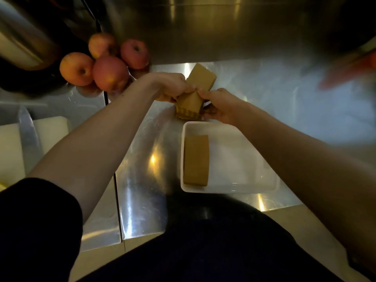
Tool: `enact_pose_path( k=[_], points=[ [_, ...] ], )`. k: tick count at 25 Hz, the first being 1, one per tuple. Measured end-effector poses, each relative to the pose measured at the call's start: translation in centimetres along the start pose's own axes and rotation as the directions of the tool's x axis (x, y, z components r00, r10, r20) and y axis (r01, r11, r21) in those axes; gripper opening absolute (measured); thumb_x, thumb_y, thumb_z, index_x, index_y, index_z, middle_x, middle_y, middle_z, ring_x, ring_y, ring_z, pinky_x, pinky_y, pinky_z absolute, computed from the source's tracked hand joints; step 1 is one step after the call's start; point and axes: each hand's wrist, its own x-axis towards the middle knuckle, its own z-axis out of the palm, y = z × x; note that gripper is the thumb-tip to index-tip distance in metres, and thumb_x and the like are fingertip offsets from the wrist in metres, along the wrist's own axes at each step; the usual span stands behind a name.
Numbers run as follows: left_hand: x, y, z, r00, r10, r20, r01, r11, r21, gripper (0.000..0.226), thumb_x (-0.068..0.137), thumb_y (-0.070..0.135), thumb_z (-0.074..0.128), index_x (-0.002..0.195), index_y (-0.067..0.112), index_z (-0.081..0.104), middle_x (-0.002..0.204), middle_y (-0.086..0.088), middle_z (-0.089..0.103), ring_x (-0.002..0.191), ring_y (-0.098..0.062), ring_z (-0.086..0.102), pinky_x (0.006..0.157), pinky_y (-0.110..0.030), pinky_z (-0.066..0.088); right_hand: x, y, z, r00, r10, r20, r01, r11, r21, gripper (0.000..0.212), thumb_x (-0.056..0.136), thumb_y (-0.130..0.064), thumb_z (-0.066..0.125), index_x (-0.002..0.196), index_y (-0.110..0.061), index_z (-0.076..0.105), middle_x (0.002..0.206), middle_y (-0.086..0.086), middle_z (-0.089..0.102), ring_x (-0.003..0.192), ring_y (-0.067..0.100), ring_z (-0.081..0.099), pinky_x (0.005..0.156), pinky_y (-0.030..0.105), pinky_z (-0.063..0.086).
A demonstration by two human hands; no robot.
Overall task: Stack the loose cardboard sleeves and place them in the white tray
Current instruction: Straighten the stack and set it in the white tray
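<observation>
A stack of brown cardboard sleeves (196,92) is held between both hands just beyond the far edge of the white tray (236,189). My left hand (168,87) grips its left side and my right hand (220,104) grips its right side. The stack tilts, its upper end pointing away to the right, its corrugated lower end close to the steel counter. Inside the tray, another stack of brown sleeves (196,159) lies flat against the left wall.
Several red-yellow apples (105,62) sit at the back left on the steel counter (142,180). White blocks (50,129) lie at the left. A steel wall rises behind. A blurred orange shape (350,70) shows at the far right.
</observation>
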Motion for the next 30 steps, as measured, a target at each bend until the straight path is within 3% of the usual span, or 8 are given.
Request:
enact_pose_path(
  k=[3,8,12,15,21,24,27,30],
  points=[
    [0.0,0.0,0.1,1.000,-0.003,-0.007,0.003,1.000,-0.011,0.046,0.103,0.033,0.045,0.140,0.006,0.043,0.132,-0.008,0.057,0.115,-0.024,0.058,0.094,-0.034,0.048,0.4,0.0,-0.1,1.000,0.000,0.015,0.000,1.000,0.000,0.052,0.093,-0.036,0.063,0.132,-0.010,0.041,0.112,0.011,0.057,0.087,0.023,0.063,0.045,0.026,0.055],
    [0.3,-0.3,0.5,0.999,-0.013,-0.035,0.012,1.000,-0.024,0.048,0.103,0.033,0.046,0.144,0.008,0.040,0.141,-0.007,0.052,0.124,-0.023,0.053,0.099,-0.034,0.046,0.9,0.0,-0.4,0.999,0.032,0.025,-0.030,0.995,-0.091,0.052,0.092,-0.038,0.063,0.132,-0.014,0.041,0.117,0.010,0.057,0.101,0.029,0.063,0.079,0.041,0.059],
    [0.7,-0.7,0.9,0.997,0.004,-0.080,-0.008,0.999,-0.041,0.047,0.103,0.035,0.047,0.141,0.008,0.042,0.141,-0.007,0.053,0.124,-0.024,0.054,0.106,-0.037,0.045,1.1,-0.3,-0.5,0.999,0.028,0.030,-0.023,0.988,-0.150,0.037,0.094,-0.040,0.060,0.117,-0.017,0.043,0.099,0.004,0.059,0.087,0.022,0.063,0.058,0.032,0.056],
    [1.1,-1.0,1.2,0.990,0.016,-0.138,-0.026,0.997,-0.071,0.049,0.100,0.036,0.052,0.140,0.009,0.042,0.139,-0.008,0.053,0.122,-0.025,0.055,0.104,-0.037,0.047,1.2,-0.5,-0.9,0.998,0.037,0.056,-0.024,0.975,-0.219,0.035,0.094,-0.040,0.060,0.116,-0.017,0.045,0.098,0.002,0.060,0.087,0.020,0.062,0.060,0.030,0.053],
    [1.7,-2.2,1.4,0.975,0.012,-0.220,-0.075,0.957,-0.281,0.054,0.092,0.028,0.068,0.134,0.001,0.047,0.132,-0.015,0.059,0.115,-0.029,0.062,0.100,-0.045,0.052,1.4,-0.5,-0.5,0.994,0.024,0.105,-0.019,0.998,-0.052,0.025,0.095,-0.030,0.061,0.109,-0.013,0.049,0.097,0.008,0.064,0.082,0.024,0.068,0.050,0.031,0.057],
    [1.2,-2.7,1.1,0.978,-0.014,-0.210,-0.068,0.923,-0.379,0.061,0.086,0.026,0.076,0.132,-0.001,0.047,0.128,-0.015,0.062,0.113,-0.028,0.063,0.100,-0.047,0.052,1.6,-0.4,-0.6,0.992,0.014,0.125,-0.012,1.000,-0.010,0.021,0.093,-0.026,0.064,0.102,-0.011,0.052,0.095,0.010,0.066,0.076,0.023,0.070,0.051,0.033,0.058],
    [0.9,-3.5,0.7,0.990,-0.021,-0.139,-0.051,0.865,-0.498,0.048,0.080,0.021,0.080,0.116,0.001,0.054,0.122,-0.014,0.066,0.112,-0.027,0.065,0.102,-0.047,0.050,1.6,-0.1,-1.2,0.990,0.010,0.143,-0.009,1.000,-0.006,0.030,0.088,-0.025,0.069,0.107,-0.006,0.054,0.105,0.014,0.066,0.087,0.026,0.070,0.059,0.034,0.060],
    [1.0,-3.9,0.9,0.995,-0.010,-0.099,-0.045,0.846,-0.532,0.060,0.077,0.022,0.082,0.125,0.000,0.052,0.121,-0.011,0.067,0.109,-0.023,0.067,0.098,-0.047,0.054,1.7,0.1,-2.0,0.981,-0.007,0.194,0.004,1.000,0.012,0.029,0.087,-0.022,0.071,0.106,-0.005,0.057,0.109,0.015,0.067,0.089,0.026,0.071,0.064,0.034,0.060]
  ],
)
